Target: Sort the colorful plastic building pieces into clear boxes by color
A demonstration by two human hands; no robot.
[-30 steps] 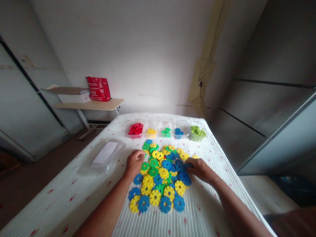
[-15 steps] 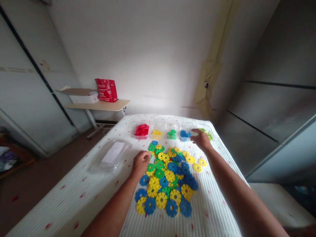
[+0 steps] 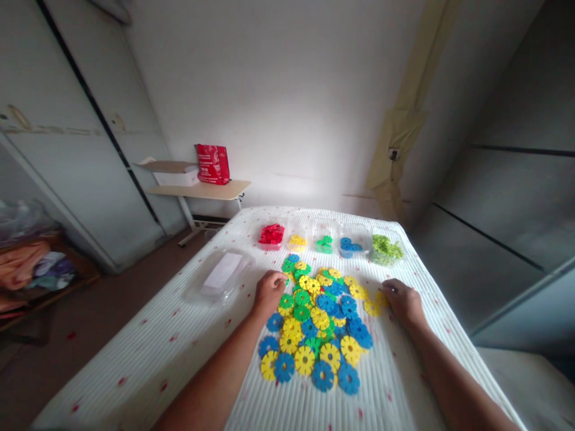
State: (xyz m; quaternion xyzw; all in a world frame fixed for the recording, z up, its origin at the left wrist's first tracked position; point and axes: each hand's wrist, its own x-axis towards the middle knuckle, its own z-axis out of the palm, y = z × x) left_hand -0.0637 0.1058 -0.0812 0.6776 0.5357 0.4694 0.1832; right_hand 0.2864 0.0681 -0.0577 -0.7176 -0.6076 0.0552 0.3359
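Observation:
Notched plastic snowflake discs in yellow, green and blue lie in a loose pile (image 3: 320, 317) on the white ribbed cloth. My left hand (image 3: 269, 293) rests at the pile's left edge, fingers curled in by a green disc (image 3: 286, 301); what they hold, if anything, is hidden. On the right, my right hand (image 3: 405, 304) has its bent fingers at the edge of a yellow disc (image 3: 381, 298), partly covering it. Behind the pile stand clear boxes: red pieces (image 3: 272, 234), yellow discs (image 3: 297, 240), green discs (image 3: 324, 242), blue discs (image 3: 350, 245) and light green pieces (image 3: 386, 248).
A clear plastic container (image 3: 224, 278) with a white paper label sits left of the pile. Beyond the bed-like surface, a small table (image 3: 204, 190) carries a white box (image 3: 176, 175) and a red bag (image 3: 212, 163). Grey cabinets (image 3: 507, 197) flank the right side.
My right hand has come back from the blue and light green boxes to the yellow disc at the pile's right edge. My left hand stays by the pile. The view has turned slightly left.

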